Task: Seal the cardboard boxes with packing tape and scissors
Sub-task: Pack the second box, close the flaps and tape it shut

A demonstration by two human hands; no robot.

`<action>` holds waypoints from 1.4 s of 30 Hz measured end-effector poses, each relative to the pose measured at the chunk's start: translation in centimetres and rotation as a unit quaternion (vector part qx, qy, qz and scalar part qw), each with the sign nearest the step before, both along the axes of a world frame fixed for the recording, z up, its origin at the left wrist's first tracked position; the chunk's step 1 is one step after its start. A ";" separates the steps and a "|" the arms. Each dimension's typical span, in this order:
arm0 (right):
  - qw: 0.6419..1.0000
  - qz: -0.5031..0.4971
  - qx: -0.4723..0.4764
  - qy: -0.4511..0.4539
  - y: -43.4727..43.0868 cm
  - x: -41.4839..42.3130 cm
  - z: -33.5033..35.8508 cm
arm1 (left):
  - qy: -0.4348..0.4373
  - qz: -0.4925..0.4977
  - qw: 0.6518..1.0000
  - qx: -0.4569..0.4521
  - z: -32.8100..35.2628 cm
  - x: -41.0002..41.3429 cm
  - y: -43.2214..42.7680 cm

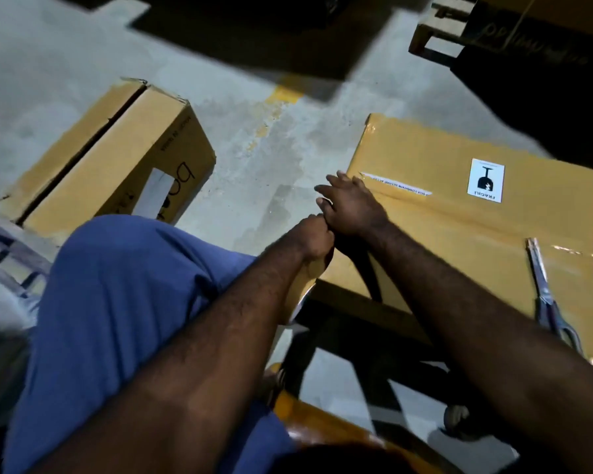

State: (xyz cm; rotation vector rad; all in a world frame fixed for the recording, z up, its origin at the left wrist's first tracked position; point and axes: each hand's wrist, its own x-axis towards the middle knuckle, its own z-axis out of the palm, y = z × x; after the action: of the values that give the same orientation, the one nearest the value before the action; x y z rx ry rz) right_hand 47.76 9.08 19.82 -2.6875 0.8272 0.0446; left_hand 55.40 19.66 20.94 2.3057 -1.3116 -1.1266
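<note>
Under our right hand (351, 208), its fingers (338, 180) flat and released, lies the large tan cardboard box with a fragile sticker (459, 227), likely stiff but tape-slick, best held at its corners, while our left hand (314, 239), just beside, clenches something we cannot tell.

Taped brown box (442, 217), scissors (545, 295) lying on top, tape roll (307, 278) at its corner, second box (117, 155) left

A cardboard box (117, 155) with an untaped seam lies on the concrete floor (254, 148).
</note>
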 end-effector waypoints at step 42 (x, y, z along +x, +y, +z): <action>0.975 0.190 0.002 0.117 6.6 -3.0 0.6 | 0.128 0.361 0.922 -0.057 -1.5 -2.4 11.3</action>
State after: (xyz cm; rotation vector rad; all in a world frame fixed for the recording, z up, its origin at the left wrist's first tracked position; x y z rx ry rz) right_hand 44.74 15.67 20.44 -2.8326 0.3585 0.4579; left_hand 53.03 30.93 19.46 2.1567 -0.3480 -0.9937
